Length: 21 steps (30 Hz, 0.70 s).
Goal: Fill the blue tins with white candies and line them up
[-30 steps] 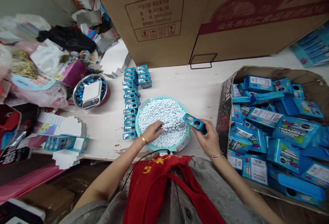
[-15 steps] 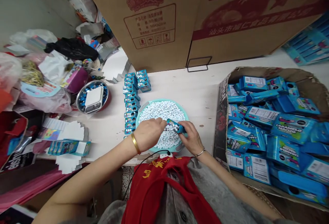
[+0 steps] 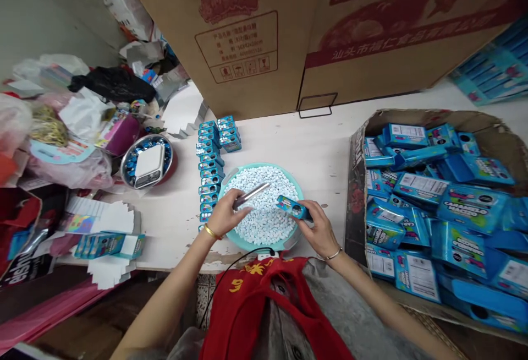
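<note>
My left hand (image 3: 226, 212) is closed on a narrow, shiny metal scoop (image 3: 253, 194), its long end pointing right over a turquoise basin (image 3: 237, 243). The basin is full of small white candies (image 3: 264, 228). At the basin's right side, my right hand (image 3: 322, 230) grips a small blue candy box (image 3: 291, 207) between thumb and fingers. That box is tilted above the candies, with a dark round window on its printed face. Beyond my left hand stand rows of similar small boxes (image 3: 211, 167), some with white candies showing at their tops.
On the right is an open carton (image 3: 357, 206) piled with blue candy boxes (image 3: 421, 189). A large cardboard box (image 3: 256, 90) stands at the back. Left are a metal bowl (image 3: 172, 170) bearing a white scale (image 3: 149, 166), and flat box blanks (image 3: 117, 214). A cable (image 3: 231, 267) crosses the front edge.
My left hand has drawn back leftward from the box, bringing the metal scoop into view. The box in my right hand has turned, and the white candies on it no longer show.
</note>
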Each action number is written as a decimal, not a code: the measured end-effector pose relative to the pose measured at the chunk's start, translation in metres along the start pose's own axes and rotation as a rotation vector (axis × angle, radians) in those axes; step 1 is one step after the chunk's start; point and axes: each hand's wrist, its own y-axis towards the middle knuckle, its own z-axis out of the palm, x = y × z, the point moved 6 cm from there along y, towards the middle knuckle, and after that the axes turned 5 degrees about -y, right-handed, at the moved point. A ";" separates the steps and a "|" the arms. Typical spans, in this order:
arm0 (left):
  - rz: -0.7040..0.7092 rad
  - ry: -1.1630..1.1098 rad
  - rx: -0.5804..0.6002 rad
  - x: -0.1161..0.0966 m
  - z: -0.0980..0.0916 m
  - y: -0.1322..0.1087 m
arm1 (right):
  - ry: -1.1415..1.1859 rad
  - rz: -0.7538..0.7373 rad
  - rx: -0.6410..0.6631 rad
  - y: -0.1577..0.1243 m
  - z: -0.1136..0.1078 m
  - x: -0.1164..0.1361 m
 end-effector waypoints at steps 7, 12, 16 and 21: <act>0.343 0.014 0.254 -0.041 0.033 0.027 | 0.074 -0.096 0.019 0.017 0.023 0.024; 0.350 0.122 0.162 -0.013 -0.018 0.086 | -0.052 -0.084 -0.070 0.061 0.002 0.018; 0.228 0.265 -0.098 0.057 -0.064 0.153 | -0.317 0.060 -0.381 0.086 -0.090 -0.045; 0.007 0.525 -0.073 0.145 -0.076 0.204 | -0.853 0.448 -0.513 0.070 -0.231 -0.130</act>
